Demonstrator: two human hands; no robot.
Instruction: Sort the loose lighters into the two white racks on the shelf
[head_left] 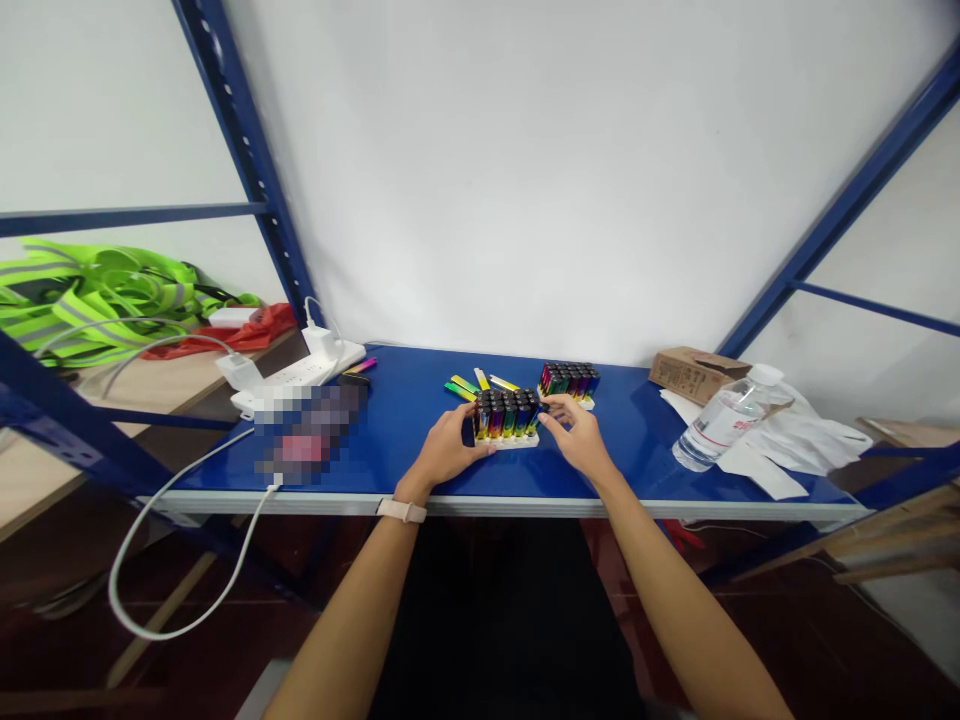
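In the head view, a white tray (511, 442) stands on the blue tabletop, filled with rows of upright, shiny multicoloured lighters (507, 415) with black tops. My left hand (448, 446) is wrapped round the tray's left end, thumb along its front edge. At the right end, the thumb and fingers of my right hand (576, 432) close on the dark top of a lighter, mostly hidden by the fingers. Behind stands a second batch of similar lighters (570, 380) in a white tray. Several loose yellow and green lighters (463, 388) lie behind the left side.
A water bottle (724, 420), a cardboard box (694, 372) and white plastic bags (806, 435) are on the right. To the left lie a power strip (300, 375), a white cable (251, 530) and a blurred-out object (315, 435). Blue shelf posts flank the table.
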